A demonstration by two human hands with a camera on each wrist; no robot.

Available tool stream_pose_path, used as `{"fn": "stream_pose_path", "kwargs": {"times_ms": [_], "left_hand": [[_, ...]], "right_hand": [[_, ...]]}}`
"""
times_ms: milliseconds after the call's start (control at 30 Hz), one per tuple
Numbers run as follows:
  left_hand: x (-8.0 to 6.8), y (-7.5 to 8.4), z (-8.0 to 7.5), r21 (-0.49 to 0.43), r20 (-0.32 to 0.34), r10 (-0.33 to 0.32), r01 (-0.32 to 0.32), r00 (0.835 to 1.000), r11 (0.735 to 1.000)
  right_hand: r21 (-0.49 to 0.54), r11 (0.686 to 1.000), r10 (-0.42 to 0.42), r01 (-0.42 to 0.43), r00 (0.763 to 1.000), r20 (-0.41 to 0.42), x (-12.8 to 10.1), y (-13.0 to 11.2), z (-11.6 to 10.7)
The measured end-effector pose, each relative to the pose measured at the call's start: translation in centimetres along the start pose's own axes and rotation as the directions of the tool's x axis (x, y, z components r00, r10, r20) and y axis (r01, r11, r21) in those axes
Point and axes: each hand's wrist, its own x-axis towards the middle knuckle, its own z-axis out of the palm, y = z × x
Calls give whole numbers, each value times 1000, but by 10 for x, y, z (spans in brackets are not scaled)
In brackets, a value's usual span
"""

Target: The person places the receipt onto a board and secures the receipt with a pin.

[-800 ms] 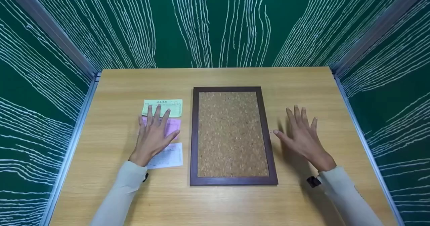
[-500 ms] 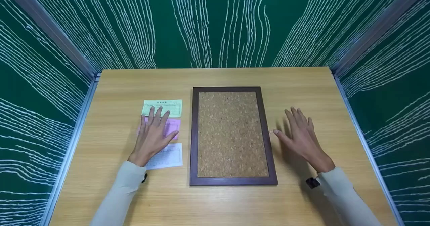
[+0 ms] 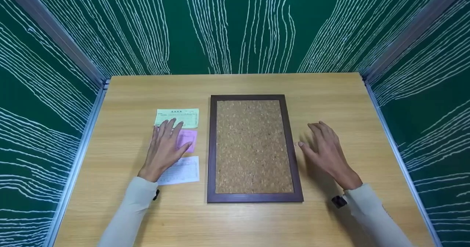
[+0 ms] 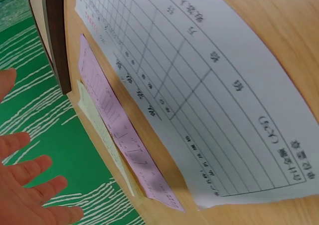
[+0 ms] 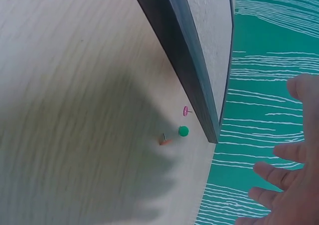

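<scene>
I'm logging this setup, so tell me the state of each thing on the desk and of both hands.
cork board: flat on the desk, nothing pinned.
green slip: flat, left fingertips over its near edge.
pink slip: flat, partly under the left hand.
white slip: flat, wrist over one corner.
pushpins: loose beside the board's frame.
left hand: open, fingers straight.
right hand: open, holding nothing.

Printed ruled forms on the white slip (image 4: 199, 85), pink slip (image 4: 124, 140) and green slip (image 3: 177, 117): small characters and table lines only, too tilted and tiny to read. No legible words, brands or numbers elsewhere.
</scene>
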Motion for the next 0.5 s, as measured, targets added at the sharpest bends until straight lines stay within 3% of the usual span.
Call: {"fn": "stream_pose_path", "kwargs": {"times_ms": [300, 500], "left_hand": [[-2, -7, 4, 5, 3, 9, -9, 1000, 1000], [-3, -13, 7, -24, 2, 8, -8, 1000, 1000]], "right_hand": [[40, 998, -36, 38, 999, -36, -5, 0, 13], [57, 998, -23, 24, 1000, -14, -10, -2, 21]]}}
